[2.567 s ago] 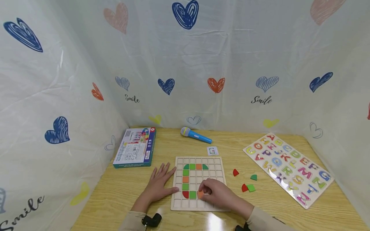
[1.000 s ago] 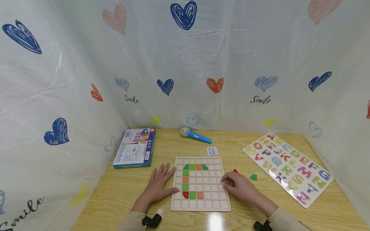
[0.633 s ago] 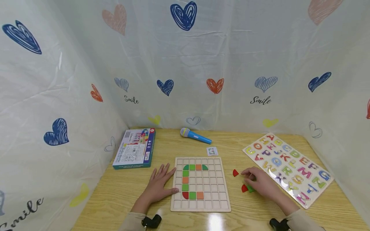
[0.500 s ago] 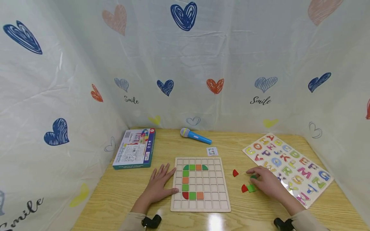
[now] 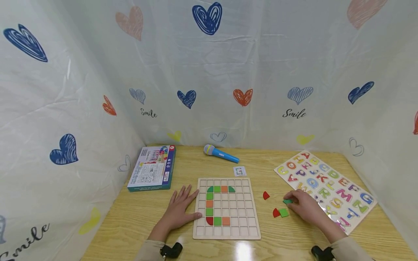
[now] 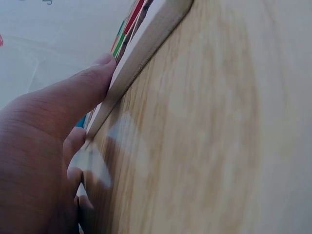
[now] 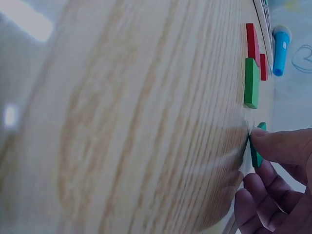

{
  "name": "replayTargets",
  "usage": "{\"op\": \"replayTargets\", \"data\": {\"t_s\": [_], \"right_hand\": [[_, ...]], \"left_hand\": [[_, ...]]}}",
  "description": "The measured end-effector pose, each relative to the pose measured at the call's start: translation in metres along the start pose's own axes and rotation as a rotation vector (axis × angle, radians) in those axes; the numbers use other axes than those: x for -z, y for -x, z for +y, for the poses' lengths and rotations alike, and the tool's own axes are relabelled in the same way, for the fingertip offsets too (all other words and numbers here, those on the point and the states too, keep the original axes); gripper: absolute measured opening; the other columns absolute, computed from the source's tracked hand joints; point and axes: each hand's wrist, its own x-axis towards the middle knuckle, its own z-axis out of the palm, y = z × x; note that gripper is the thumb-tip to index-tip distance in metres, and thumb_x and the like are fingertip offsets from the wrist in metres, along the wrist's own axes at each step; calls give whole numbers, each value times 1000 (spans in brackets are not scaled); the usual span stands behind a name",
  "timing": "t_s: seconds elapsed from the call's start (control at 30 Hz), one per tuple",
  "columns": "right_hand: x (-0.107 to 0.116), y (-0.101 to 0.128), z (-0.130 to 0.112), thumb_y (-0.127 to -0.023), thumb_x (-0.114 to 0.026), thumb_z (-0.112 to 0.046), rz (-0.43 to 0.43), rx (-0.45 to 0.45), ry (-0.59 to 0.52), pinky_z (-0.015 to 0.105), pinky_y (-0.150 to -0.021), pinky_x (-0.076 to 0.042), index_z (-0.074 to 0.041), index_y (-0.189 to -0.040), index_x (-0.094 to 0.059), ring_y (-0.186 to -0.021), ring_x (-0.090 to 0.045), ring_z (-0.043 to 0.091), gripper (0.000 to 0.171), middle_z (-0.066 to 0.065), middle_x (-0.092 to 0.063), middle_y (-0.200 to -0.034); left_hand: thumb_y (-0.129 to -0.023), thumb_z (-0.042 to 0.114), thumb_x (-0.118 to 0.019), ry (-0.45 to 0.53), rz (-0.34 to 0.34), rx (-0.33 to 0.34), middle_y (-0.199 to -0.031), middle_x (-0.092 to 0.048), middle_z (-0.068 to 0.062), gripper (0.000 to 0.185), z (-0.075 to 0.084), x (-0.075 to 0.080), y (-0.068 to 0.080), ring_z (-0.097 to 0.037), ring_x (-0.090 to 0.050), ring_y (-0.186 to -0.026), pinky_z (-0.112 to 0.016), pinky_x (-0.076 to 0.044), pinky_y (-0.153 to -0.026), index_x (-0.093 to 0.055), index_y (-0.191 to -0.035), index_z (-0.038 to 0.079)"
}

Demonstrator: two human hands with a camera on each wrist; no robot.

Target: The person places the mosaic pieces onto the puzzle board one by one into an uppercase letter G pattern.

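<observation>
A person's right hand [image 5: 305,209] pinches a small dark green piece [image 5: 287,201] on the wooden bench [image 5: 130,217], fingers [image 7: 280,146] curled round it, the thumb on its near edge as the right wrist view shows; the piece sits on the bench surface at about 3 o'clock of the grid board [image 5: 226,207], well apart from it. Just beside the hand, at its 9 o'clock, lie a light green square [image 5: 283,212] and a red quarter-round [image 5: 276,212], touching each other; another red piece [image 5: 266,195] lies at about 11 o'clock of them, nearer the board.

The left hand [image 5: 179,210] rests flat on the bench at 9 o'clock of the grid board, fingers [image 6: 83,92] straight and spread, holding nothing; the left wrist view shows the thumb lying against the board's left edge.

On the board, green, orange and red pieces fill cells in a C-shaped run.

A letter puzzle [image 5: 326,188] lies at 3 o'clock on the bench, under the right forearm's far side. At 12 o'clock of the board sit a small card [image 5: 240,170] and, beyond it, a blue toy microphone [image 5: 221,153]; a printed box [image 5: 152,166] lies at 10 o'clock. A white sheet with hearts [image 5: 209,72] encloses the bench.
</observation>
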Motion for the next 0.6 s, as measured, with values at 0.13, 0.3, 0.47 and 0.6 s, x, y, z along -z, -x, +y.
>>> {"op": "replayTargets", "data": {"t_s": [0.13, 0.3, 0.47, 0.6], "right_hand": [[3, 0, -2, -90, -75, -7, -18, -29, -31, 27, -69, -51, -10, -101, -67, -83, -57, 12, 13, -2, -61, -93], [2, 2, -3, -92, -75, -12, -9, -41, -49, 25, -61, -42, -11, -97, -60, -72, -50, 8, 16, -4, -56, -82], [-2, 2, -2, -94, -74, -14, 24, -18, -43, 23, -58, -37, -13, -104, -64, -66, -44, 4, 15, -7, -52, -78], [-4, 1, -5, -95, -73, -14, 61, 14, -29, 24, -59, -38, -16, -107, -67, -67, -45, 3, 14, -9, -54, -77]], "left_hand": [[-88, 69, -63, -7, 1, 1, -170, -16, -9, 89, 0, 0, 0, -33, -4, -157, -58, 3, -124, -35, -160, 26], [-88, 69, -63, -9, 3, 1, -170, -15, -9, 89, 1, 2, 0, -32, -4, -157, -57, 3, -124, -35, -160, 26], [-88, 69, -63, -5, 3, 2, -170, -16, -9, 89, 1, 1, 1, -32, -4, -157, -57, 3, -124, -35, -160, 26], [-87, 69, -63, 1, 1, 5, -170, -16, -9, 89, 1, 1, 1, -32, -4, -157, -57, 3, -124, -36, -160, 26]]}}
